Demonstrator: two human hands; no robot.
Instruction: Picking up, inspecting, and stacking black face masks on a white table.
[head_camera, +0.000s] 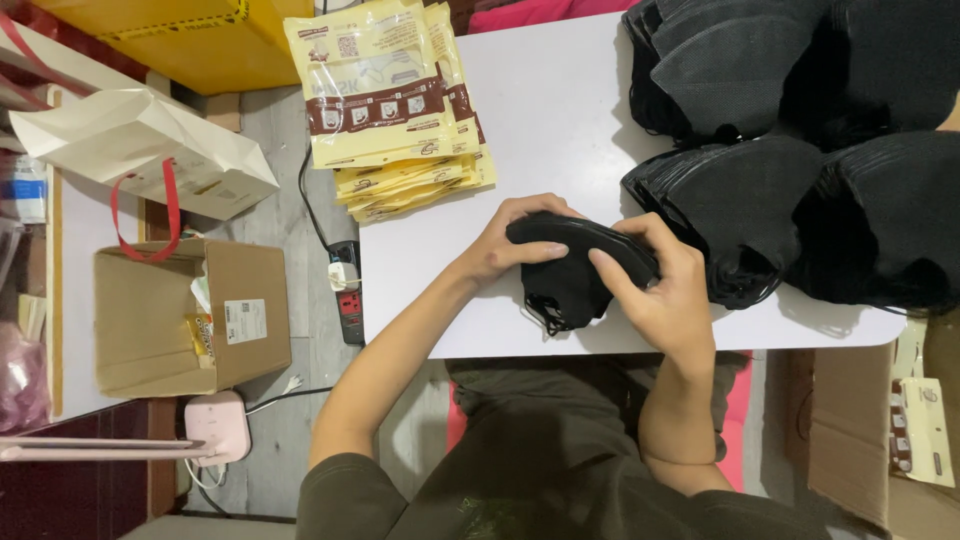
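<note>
The small stack of black masks (575, 270) sits pinched shut in your grip, left hand (500, 245) and right hand (665, 295) together, above the tabletop (560, 110), unbagged, with pouches (385, 100) beyond your left grip and heaps of masks (800, 150) beyond your right.

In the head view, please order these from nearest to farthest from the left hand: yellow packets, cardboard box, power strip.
From the left hand:
1. Yellow packets, on the table just above it.
2. Power strip, on the floor beside the table edge.
3. Cardboard box, far left on the floor.
</note>
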